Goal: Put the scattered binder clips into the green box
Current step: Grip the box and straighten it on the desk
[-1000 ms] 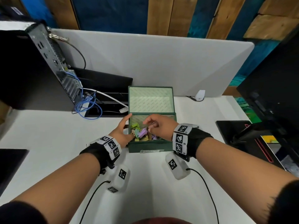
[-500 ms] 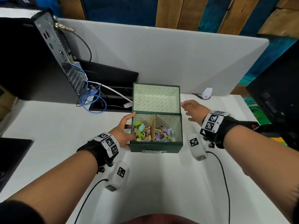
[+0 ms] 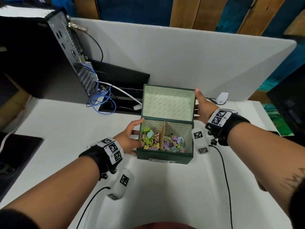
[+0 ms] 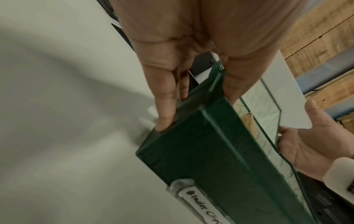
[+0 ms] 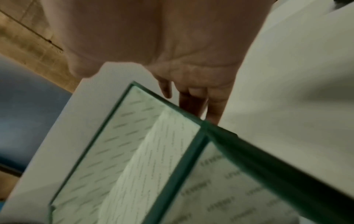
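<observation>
The green box (image 3: 165,157) stands open on the white table (image 3: 165,192), its lid (image 3: 168,103) upright at the back. Several pastel binder clips (image 3: 173,142) fill both compartments on either side of a cardboard divider. My left hand (image 3: 130,139) grips the box's left wall, thumb over the rim and fingers (image 4: 164,106) flat along the outside of the box (image 4: 210,151). My right hand (image 3: 202,106) is at the lid's right edge, thumb by the top corner. Its straight fingers (image 5: 193,97) reach behind the lid (image 5: 124,144). No loose clips show on the table.
A computer tower (image 3: 41,55) with blue cables (image 3: 102,103) stands back left beside a dark cable opening (image 3: 120,108). A grey partition (image 3: 181,55) closes the back. A small white device (image 3: 222,98) lies back right, and a black pad (image 3: 16,154) lies left.
My right hand came out of the box's right compartment, swung to the right and went up to the lid's right edge. My left hand kept its hold on the left wall.
</observation>
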Available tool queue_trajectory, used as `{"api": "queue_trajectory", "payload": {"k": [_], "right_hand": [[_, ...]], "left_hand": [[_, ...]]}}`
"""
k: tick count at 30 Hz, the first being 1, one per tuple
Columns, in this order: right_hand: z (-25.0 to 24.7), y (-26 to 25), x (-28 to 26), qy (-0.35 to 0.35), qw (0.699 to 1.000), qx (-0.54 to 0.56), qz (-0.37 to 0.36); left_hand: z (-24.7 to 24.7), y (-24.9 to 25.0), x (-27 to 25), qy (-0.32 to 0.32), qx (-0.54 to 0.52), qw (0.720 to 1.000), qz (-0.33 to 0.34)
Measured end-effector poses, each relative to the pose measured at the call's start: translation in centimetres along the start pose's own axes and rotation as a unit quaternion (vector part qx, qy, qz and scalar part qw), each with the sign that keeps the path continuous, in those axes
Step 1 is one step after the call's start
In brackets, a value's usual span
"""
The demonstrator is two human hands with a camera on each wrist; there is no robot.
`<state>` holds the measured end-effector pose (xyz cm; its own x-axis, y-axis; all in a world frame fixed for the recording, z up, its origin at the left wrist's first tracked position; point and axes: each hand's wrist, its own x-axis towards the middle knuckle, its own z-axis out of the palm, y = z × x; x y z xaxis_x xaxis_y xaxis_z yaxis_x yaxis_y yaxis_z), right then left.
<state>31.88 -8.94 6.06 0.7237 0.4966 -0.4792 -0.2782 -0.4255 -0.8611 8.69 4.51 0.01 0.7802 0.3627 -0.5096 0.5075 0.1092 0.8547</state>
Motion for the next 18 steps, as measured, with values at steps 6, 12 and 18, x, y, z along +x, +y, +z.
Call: {"api": "queue_trajectory", "payload": {"k": [6,12,18], "right_hand": [[-1.6,-0.1,-1.1,0.007,0.988,-0.082,-0.131],[-2.7,2.0,-5.6,-0.068,0.945,-0.212,-0.240],[-2.3,6.7,-7.9,-0.106,0.886,-0.375,-0.252]], "left_hand": [[-0.6,-0.1,-0.5,0.054,-0.052,0.997,-0.003],[-0.7,1.4,-0.8,0.109,-0.140,0.983,-0.044],[0.2,1.7,-1.1,0.095,-0.147,0.982,-0.073]]}}
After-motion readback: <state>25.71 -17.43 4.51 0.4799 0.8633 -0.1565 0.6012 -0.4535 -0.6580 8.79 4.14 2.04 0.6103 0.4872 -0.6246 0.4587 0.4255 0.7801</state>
